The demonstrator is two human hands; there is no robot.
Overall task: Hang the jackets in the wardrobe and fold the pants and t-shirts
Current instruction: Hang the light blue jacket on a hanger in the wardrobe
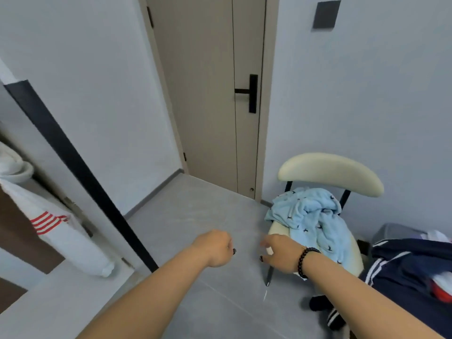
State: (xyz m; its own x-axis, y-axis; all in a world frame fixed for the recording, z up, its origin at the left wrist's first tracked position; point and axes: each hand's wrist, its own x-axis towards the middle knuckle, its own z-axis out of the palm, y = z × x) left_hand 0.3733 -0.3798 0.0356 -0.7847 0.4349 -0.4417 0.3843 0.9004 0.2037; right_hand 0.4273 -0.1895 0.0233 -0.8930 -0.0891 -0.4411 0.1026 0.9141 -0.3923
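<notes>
While unheld, garment (315,223) beyond hands (278,253).

Closed beige door (208,94) with black handle (252,92) at 12 o'clock. Pale grey walls (354,94). Grey tiled floor (195,216). Cream chair (330,172) at 3 o'clock.

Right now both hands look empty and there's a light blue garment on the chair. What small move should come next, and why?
Probably the right hand reaches a little further right to take hold of the light blue garment. It lies crumpled and unfolded on the chair, that hand hovers just beside it, and neither it nor the left hand holds anything.
</notes>
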